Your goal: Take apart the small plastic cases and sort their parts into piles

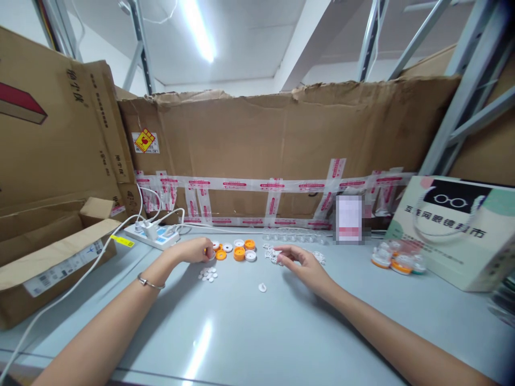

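Observation:
My left hand point(196, 250) is curled shut on a small orange piece beside a group of orange and white round caps point(238, 250) on the grey table point(257, 321). A silver bracelet point(149, 282) sits on that wrist. A heap of tiny white discs point(208, 275) lies just in front of it. My right hand point(300, 261) rests palm down with fingers bent and pinched at a pile of small white parts point(273, 254); what it holds is too small to name. One white ring piece point(262, 288) lies alone between the hands.
A taped cardboard wall point(281, 155) closes the back of the table. A white power strip point(153, 234) with cables lies at back left, beside an open cardboard box point(48, 257). A printed bag point(454, 230) and assembled orange and teal pieces point(396, 260) stand at right.

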Tool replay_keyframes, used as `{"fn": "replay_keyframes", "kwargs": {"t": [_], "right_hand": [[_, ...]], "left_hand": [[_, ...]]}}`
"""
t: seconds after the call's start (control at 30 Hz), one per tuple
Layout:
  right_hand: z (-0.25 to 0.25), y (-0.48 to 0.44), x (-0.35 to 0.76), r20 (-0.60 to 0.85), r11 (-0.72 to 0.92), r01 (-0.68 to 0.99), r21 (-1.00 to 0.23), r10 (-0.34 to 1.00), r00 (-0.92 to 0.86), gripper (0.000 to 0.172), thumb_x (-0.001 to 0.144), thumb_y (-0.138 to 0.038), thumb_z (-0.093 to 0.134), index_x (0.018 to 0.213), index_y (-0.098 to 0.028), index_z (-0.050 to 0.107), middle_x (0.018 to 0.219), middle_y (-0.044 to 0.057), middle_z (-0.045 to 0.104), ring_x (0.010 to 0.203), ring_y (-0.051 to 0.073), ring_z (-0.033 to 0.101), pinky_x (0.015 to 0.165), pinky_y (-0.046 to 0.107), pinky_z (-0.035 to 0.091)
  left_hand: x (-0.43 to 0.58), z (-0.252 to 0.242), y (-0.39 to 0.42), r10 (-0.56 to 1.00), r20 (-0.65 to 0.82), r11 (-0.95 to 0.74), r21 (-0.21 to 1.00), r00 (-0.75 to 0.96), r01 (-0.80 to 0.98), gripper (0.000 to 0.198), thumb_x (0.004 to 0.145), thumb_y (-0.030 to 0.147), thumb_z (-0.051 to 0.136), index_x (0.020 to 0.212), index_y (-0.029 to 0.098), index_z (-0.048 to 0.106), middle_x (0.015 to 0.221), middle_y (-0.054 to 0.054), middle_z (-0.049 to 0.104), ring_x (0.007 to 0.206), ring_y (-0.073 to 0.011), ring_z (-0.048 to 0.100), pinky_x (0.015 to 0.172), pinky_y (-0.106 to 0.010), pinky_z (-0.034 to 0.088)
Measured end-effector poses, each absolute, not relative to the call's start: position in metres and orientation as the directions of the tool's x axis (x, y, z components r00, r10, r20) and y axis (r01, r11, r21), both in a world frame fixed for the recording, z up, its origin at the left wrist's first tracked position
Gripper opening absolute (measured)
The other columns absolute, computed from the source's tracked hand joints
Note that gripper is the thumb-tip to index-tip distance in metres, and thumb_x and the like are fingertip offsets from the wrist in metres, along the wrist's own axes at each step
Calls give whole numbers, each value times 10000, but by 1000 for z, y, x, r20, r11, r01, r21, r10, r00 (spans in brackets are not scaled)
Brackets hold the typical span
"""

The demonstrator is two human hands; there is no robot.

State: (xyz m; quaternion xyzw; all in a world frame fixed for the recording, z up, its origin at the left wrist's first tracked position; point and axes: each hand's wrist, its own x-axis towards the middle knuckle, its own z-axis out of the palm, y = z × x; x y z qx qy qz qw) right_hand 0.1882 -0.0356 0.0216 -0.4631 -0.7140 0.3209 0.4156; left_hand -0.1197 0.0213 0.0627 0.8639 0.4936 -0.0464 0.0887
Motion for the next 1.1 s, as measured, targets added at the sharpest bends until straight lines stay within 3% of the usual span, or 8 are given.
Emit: {"fn": "replay_keyframes", "kwargs": {"t": [0.17,0.27,0.37,0.43,0.53,0.73,0.97,1.1], "right_hand": [[38,-19,216,353,383,529,-757,922,-161,321,773,-455,473,885,-176,585,703,19,595,668,167,547,614,282,415],[50,-2,259,407,316,754,-576,911,-71,235,758,-397,491,806,-185,579,754,43,607,691,185,542,633,295,406],[57,9,310,445,20,935,-355,883,150,215,751,-351,507,796,-157,588,866,122,598,789,232,551,686,321,390],[57,10,337,391,-194,959,-206,882,262,319,752,-386,513,896,-112,589,939,205,565,862,285,548,693,350,370],[50,9,363,304,-321,942,-95,892,335,446,800,-456,418,1003,-88,569,1027,263,517,958,345,520,693,387,340],[34,22,378,143,-408,913,-20,902,407,391,789,-406,454,1040,-116,534,1066,219,526,976,333,536,709,350,373],[31,29,387,91,-425,905,-5,901,424,309,743,-260,513,1008,-108,560,1068,227,542,994,336,531,684,336,379],[33,27,390,81,-419,908,-20,904,419,280,713,-196,519,971,-100,571,1045,250,556,952,326,549,660,334,362]], "left_hand": [[-113,74,12,874,-101,-470,70,475,880,100,684,197,546,751,160,610,847,-43,614,748,-164,548,637,-215,389],[-101,80,1,864,32,-504,104,503,858,117,749,212,504,804,154,590,866,-54,594,761,-161,542,637,-221,393],[-81,78,-13,794,163,-608,192,585,771,158,820,235,445,875,160,573,894,-53,568,771,-149,540,653,-224,405],[-67,72,-22,733,205,-681,224,649,698,173,844,247,430,918,176,570,928,-47,559,794,-147,543,691,-236,411],[-49,60,-33,634,209,-770,253,744,585,165,839,237,469,954,182,574,985,-55,557,872,-159,542,756,-254,413],[-25,34,-46,570,240,-817,265,786,512,171,833,243,499,956,174,595,884,-49,582,814,-154,548,717,-237,424],[-19,26,-46,574,263,-813,298,775,500,135,793,115,498,791,166,623,784,-23,610,746,-128,561,681,-204,418],[-30,42,-35,629,340,-776,233,699,585,118,777,126,508,770,171,617,774,-20,619,744,-139,560,691,-222,407]]}}
